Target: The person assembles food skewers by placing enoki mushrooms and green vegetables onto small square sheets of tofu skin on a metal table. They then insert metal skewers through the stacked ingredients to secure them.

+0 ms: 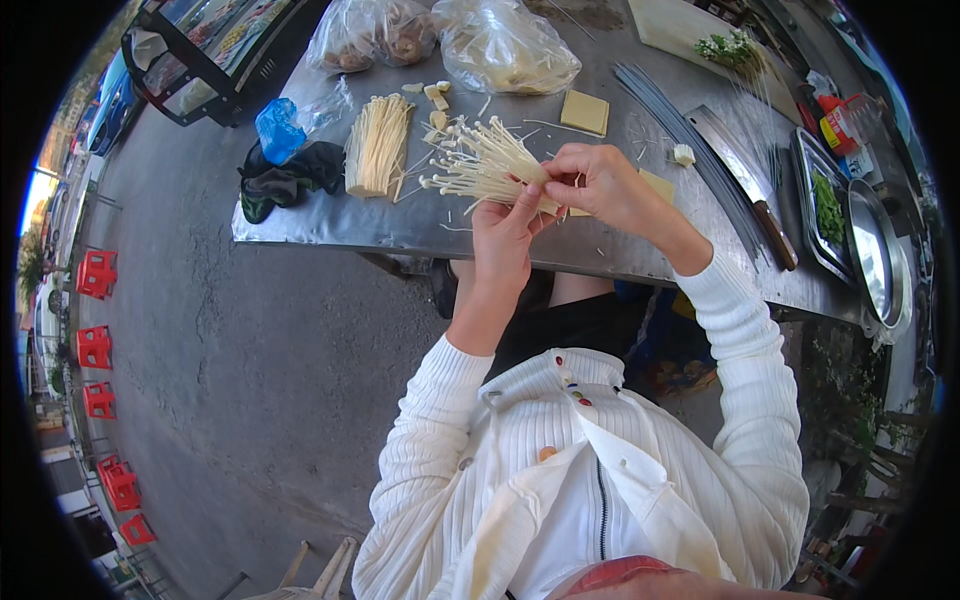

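A bunch of enoki mushrooms (487, 161) is held over the near edge of the metal table (420, 232), its caps fanned to the left. My left hand (510, 229) grips the bunch from below. Fingers of my right hand (592, 180) pinch its stem end. A larger enoki bundle (377, 146) lies to the left. Pale cut pieces (436, 97) and loose enoki stems lie behind the held bunch. A stack of square yellowish tofu sheets (585, 112) lies behind my right hand; another sheet (657, 185) is partly hidden by it.
Right of my hands lie long metal skewers (675, 135), a large wooden-handled knife (776, 232) and a metal tray (814, 165) with green vegetables. Clear plastic bags (510, 49) stand at the back. A blue plastic bag (280, 131) and dark cloth (281, 180) lie left. A cutting board (675, 37) lies back right.
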Demonstrator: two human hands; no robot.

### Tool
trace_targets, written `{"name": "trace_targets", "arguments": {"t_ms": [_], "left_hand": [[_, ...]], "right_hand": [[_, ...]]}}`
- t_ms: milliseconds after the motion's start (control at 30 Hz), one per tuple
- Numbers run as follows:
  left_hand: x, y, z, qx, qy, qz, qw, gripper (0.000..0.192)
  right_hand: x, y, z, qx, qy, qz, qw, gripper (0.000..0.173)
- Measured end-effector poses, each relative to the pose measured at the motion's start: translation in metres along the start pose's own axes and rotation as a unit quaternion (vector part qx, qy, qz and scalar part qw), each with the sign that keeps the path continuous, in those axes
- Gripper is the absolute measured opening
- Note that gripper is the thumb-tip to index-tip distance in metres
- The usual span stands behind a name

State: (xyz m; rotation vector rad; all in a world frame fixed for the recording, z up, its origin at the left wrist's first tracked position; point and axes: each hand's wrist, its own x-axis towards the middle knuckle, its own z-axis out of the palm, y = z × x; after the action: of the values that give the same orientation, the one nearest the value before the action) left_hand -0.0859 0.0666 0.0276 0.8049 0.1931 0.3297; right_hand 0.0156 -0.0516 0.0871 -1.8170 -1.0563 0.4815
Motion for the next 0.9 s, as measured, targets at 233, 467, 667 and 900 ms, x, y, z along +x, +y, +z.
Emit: {"name": "trace_targets", "arguments": {"t_ms": [233, 467, 667, 900], "left_hand": [[0.001, -0.004, -0.002, 0.004, 0.016, -0.010, 1.000, 0.025], [0.001, -0.003, -0.002, -0.009, 0.032, -0.026, 0.999, 0.023], [0.000, -0.001, -0.007, -0.030, 0.025, -0.040, 0.998, 0.022], [-0.008, 0.017, -0.035, -0.027, 0.087, 0.004, 0.996, 0.014]], "right_hand": [[0.000, 0.004, 0.000, 0.022, 0.001, 0.028, 0.999, 0.021], [0.001, 0.023, 0.002, 0.088, 0.006, 0.071, 0.994, 0.019], [-0.002, 0.015, -0.004, 0.123, 0.026, 0.132, 0.983, 0.022], [-0.012, 0.014, -0.056, 0.023, 0.077, 0.112, 0.990, 0.026]]}}
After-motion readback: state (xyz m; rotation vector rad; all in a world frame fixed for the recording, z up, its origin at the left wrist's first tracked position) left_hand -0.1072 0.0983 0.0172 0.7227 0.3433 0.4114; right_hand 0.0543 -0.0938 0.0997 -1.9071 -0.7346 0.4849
